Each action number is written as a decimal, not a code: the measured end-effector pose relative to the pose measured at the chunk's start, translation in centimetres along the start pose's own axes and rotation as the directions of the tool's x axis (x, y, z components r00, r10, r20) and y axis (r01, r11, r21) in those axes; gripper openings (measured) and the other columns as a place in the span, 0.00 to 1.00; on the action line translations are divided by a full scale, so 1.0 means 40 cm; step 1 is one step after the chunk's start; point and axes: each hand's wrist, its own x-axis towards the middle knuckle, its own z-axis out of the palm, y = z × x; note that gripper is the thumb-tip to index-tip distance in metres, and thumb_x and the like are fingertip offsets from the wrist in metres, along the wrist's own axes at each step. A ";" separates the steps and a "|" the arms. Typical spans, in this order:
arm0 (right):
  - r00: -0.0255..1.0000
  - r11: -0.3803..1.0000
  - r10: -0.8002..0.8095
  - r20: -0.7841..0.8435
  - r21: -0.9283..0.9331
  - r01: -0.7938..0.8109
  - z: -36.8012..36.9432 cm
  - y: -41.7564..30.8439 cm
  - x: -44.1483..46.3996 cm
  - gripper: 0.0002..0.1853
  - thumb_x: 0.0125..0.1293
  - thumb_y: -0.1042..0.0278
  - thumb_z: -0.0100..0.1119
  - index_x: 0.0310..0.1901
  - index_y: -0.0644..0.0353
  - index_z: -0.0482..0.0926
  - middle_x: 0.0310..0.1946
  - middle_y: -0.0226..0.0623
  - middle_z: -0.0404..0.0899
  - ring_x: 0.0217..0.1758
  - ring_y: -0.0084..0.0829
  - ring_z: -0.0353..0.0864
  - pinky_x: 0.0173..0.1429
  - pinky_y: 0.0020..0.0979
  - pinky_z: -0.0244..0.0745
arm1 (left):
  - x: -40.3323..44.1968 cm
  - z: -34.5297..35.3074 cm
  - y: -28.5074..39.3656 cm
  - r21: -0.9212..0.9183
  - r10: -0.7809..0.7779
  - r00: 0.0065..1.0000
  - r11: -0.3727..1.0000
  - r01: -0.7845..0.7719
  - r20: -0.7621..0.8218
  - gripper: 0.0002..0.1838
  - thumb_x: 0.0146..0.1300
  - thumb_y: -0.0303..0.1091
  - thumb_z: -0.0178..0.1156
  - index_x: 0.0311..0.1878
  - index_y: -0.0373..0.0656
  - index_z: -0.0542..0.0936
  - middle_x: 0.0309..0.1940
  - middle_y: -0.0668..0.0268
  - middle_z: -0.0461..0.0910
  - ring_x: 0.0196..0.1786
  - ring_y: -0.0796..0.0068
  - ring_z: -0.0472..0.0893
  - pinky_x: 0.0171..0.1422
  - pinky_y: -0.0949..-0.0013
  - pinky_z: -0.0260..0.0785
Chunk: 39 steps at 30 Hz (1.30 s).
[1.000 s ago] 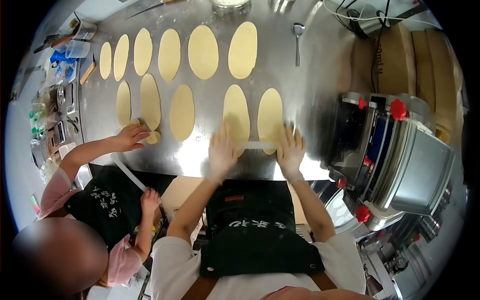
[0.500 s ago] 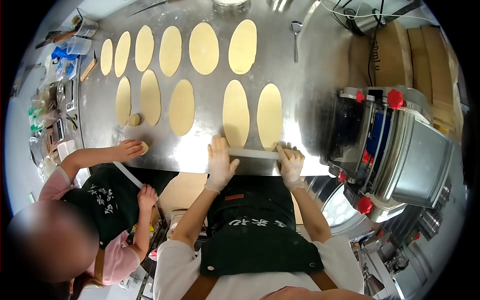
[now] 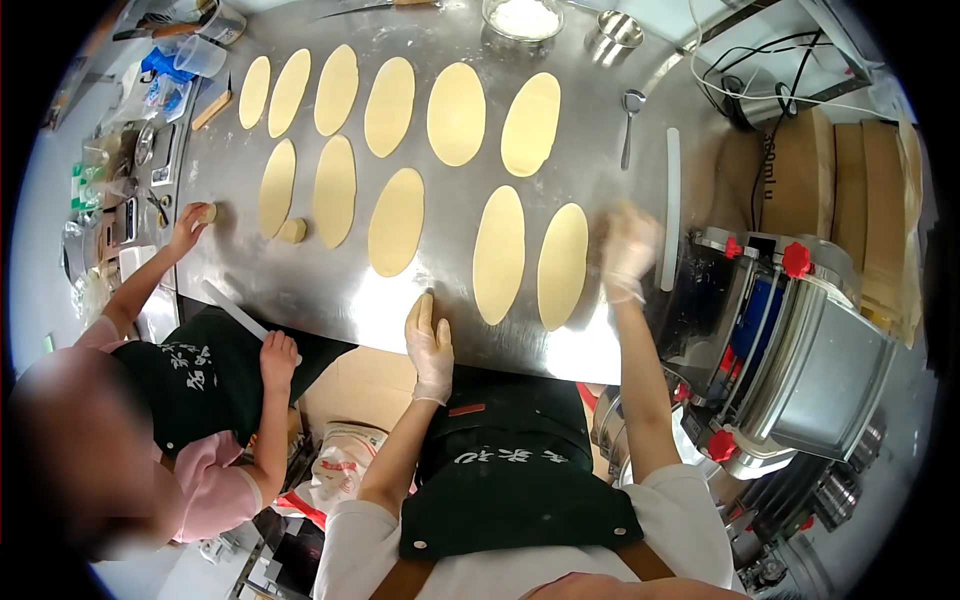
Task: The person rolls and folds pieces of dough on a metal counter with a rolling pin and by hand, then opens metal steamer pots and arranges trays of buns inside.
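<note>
Several flat oval sheets of dough lie in two rows on the steel table (image 3: 380, 305). My left hand (image 3: 430, 350), in a clear glove, is at the table's front edge with its fingers stretched out and nothing in it. Left of a white rolling pin (image 3: 672, 210), which lies on the table's right side, is my gloved right hand (image 3: 630, 245). Motion smears its fingers. The nearest dough sheet (image 3: 563, 267) to that hand is the rightmost of the front row. Another front-row sheet (image 3: 499, 255) lies between my hands.
To the left, a co-worker's hand (image 3: 188, 232) touches a small dough piece (image 3: 207, 213); their other hand (image 3: 279, 360) holds a white rod (image 3: 235, 308). A spoon (image 3: 628, 130), a bowl of white powder (image 3: 524, 18) and a metal cup (image 3: 614, 38) stand at the back. A roller machine (image 3: 780, 345) is at right.
The rolling pin has left my hands and lies at the table's right. My right hand has moved right and away from me. The co-worker's hand with the dough piece has shifted left.
</note>
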 end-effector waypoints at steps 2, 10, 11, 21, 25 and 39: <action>0.974 0.801 -0.096 0.204 0.597 -0.046 0.058 -0.136 0.013 0.10 0.62 0.72 0.62 0.45 0.58 0.83 0.37 0.40 0.83 0.43 0.41 0.81 0.47 0.41 0.76 | 0.011 0.007 0.022 -0.081 -0.054 0.998 0.995 0.053 -0.019 0.26 0.62 0.18 0.57 0.66 0.34 0.72 0.60 0.48 0.74 0.62 0.50 0.74 0.70 0.58 0.66; 0.846 0.959 -0.081 0.526 0.272 -0.077 0.204 -0.299 0.094 0.08 0.58 0.68 0.66 0.39 0.55 0.83 0.39 0.38 0.84 0.45 0.42 0.82 0.49 0.42 0.77 | 0.060 0.000 0.047 -0.290 -0.221 0.973 0.929 0.230 0.062 0.22 0.69 0.22 0.54 0.67 0.36 0.73 0.61 0.51 0.74 0.64 0.55 0.74 0.71 0.62 0.65; 0.865 0.947 -0.115 0.488 0.316 -0.052 0.205 -0.294 0.088 0.08 0.58 0.67 0.66 0.39 0.56 0.83 0.38 0.38 0.84 0.45 0.42 0.82 0.49 0.42 0.77 | 0.070 0.000 0.044 -0.285 -0.218 0.973 0.931 0.229 0.069 0.22 0.70 0.23 0.54 0.66 0.36 0.73 0.61 0.51 0.74 0.64 0.56 0.74 0.71 0.62 0.65; 0.879 0.882 -0.422 0.223 0.326 0.340 0.171 -0.305 0.010 0.14 0.57 0.74 0.62 0.47 0.56 0.82 0.36 0.38 0.82 0.41 0.43 0.80 0.46 0.43 0.75 | 0.196 0.008 0.105 -0.534 -0.172 0.958 0.800 0.273 0.232 0.25 0.71 0.23 0.55 0.70 0.35 0.69 0.66 0.52 0.73 0.66 0.59 0.75 0.71 0.65 0.65; 0.718 0.753 -0.654 0.239 0.301 0.586 0.017 -0.280 -0.125 0.22 0.54 0.78 0.58 0.53 0.53 0.80 0.35 0.37 0.80 0.37 0.39 0.79 0.40 0.40 0.75 | 0.216 0.044 0.087 -0.405 0.016 0.980 0.912 0.067 0.199 0.35 0.62 0.22 0.65 0.73 0.41 0.67 0.64 0.53 0.74 0.65 0.56 0.75 0.70 0.63 0.67; 0.699 0.677 -0.645 0.309 0.655 0.335 -0.321 -0.380 -0.113 0.14 0.61 0.74 0.64 0.49 0.56 0.84 0.33 0.36 0.85 0.33 0.32 0.85 0.38 0.31 0.80 | 0.027 0.035 -0.012 -0.523 0.046 0.878 0.818 0.241 0.477 0.15 0.60 0.25 0.66 0.51 0.43 0.84 0.44 0.66 0.86 0.47 0.71 0.83 0.54 0.68 0.76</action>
